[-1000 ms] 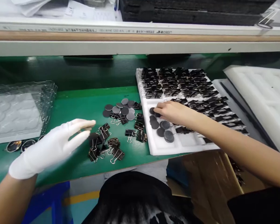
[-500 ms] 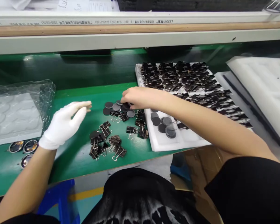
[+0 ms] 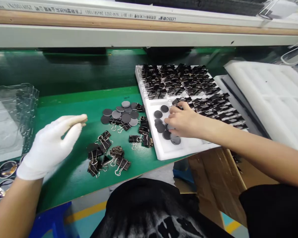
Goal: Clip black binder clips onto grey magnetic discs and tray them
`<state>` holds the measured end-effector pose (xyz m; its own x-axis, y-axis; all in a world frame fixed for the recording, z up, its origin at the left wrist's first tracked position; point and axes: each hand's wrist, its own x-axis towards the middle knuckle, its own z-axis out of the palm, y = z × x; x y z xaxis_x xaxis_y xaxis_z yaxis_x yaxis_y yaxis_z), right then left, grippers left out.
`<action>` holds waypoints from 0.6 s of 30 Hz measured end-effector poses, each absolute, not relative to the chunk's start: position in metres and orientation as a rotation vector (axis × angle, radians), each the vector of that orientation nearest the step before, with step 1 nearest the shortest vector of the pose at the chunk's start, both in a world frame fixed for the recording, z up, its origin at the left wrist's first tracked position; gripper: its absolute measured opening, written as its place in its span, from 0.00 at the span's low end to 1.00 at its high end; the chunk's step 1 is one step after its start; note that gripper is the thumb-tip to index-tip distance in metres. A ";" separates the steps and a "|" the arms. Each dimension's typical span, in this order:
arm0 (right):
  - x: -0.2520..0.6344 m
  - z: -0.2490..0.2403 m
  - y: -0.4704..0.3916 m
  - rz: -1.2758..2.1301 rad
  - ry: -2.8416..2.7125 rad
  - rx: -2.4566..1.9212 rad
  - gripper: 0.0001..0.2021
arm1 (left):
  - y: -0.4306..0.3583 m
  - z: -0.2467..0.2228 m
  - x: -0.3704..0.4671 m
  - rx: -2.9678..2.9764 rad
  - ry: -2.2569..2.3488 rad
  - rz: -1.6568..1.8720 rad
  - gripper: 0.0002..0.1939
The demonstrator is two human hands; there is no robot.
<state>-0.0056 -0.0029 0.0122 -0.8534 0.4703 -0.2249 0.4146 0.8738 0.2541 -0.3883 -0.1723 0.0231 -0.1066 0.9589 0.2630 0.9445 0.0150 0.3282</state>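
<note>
My left hand (image 3: 51, 143), in a white glove, is held above the green table at the left, fingers stretched out, thumb below them, nothing visible in it. Bare, my right hand (image 3: 182, 122) is over the near part of a white foam tray (image 3: 160, 150), its fingers spread and bent down beside loose dark discs (image 3: 158, 114); its fingertips are partly hidden. Black binder clips (image 3: 173, 77) stand in dense rows in the tray's far part and right side. On the table between my hands lie a group of round dark discs (image 3: 125, 118) and loose binder clips (image 3: 104, 143).
Clear plastic trays (image 3: 13, 115) are stacked at the left, with round shiny pieces (image 3: 7, 169) near them. Another white foam tray (image 3: 270, 96) lies tilted at the right. A long white rail (image 3: 139, 38) crosses behind the table.
My right hand has moved right, from the discs on the table to the tray. A disc now lies at the upper end of the tray's loose discs. The view has shifted slightly right.
</note>
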 end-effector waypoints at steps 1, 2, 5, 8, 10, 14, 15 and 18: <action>-0.006 0.010 -0.005 0.302 2.790 0.631 0.04 | -0.172 0.023 -0.387 2.077 2.208 0.671 0.21; -0.007 0.010 -0.006 0.297 2.818 0.606 0.06 | -0.172 0.023 -0.386 2.075 2.203 0.676 0.21; -0.008 0.017 0.003 0.155 2.875 0.589 0.09 | -0.171 0.024 -0.385 2.070 2.202 0.690 0.21; -0.003 0.021 0.012 0.011 2.888 0.547 0.09 | -0.171 0.026 -0.386 2.054 2.202 0.701 0.22; 0.002 0.020 0.014 -0.003 2.879 0.502 0.07 | -0.171 0.026 -0.386 2.035 2.210 0.693 0.22; 0.010 0.013 0.008 0.094 2.861 0.469 0.06 | -0.172 0.024 -0.387 2.034 2.216 0.665 0.22; 0.012 0.011 0.005 0.139 2.856 0.467 0.06 | -0.173 0.024 -0.386 2.039 2.214 0.660 0.22; 0.015 0.009 -0.007 0.173 2.907 0.492 0.11 | -0.174 0.024 -0.386 2.051 2.216 0.640 0.21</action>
